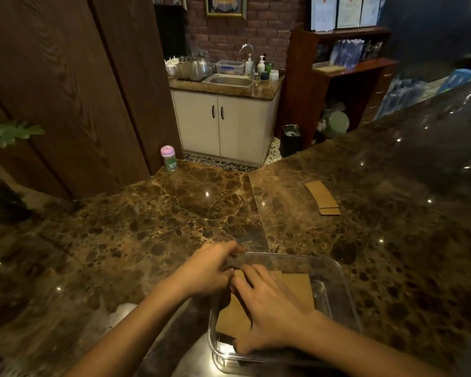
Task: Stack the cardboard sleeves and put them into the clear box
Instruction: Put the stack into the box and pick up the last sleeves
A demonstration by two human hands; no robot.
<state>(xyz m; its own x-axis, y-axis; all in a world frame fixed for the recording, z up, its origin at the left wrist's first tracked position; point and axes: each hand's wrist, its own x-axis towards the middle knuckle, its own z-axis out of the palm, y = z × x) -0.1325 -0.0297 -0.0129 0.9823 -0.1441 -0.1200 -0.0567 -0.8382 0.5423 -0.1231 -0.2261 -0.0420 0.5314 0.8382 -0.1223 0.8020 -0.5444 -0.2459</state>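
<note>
Spreading flat, the right grip point(272, 308) is pressing cardboard sleeves point(297, 289) inside the clear box point(337, 270). The left grip point(207, 270) is pinching its 11 o'clock corner.

Marble counter point(174, 227): clear box point(337, 284), sleeves point(322, 197), jar point(169, 158).

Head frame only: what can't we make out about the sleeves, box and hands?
- Sleeves in the clear box: count hidden in the head view; the right hand covers most of the stack.
- Left hand: fingertips blurred at the box's far corner; pinching a sleeve or the wall, cannot tell.
- Loose sleeves on the counter: too small and overlapped to count.
</note>
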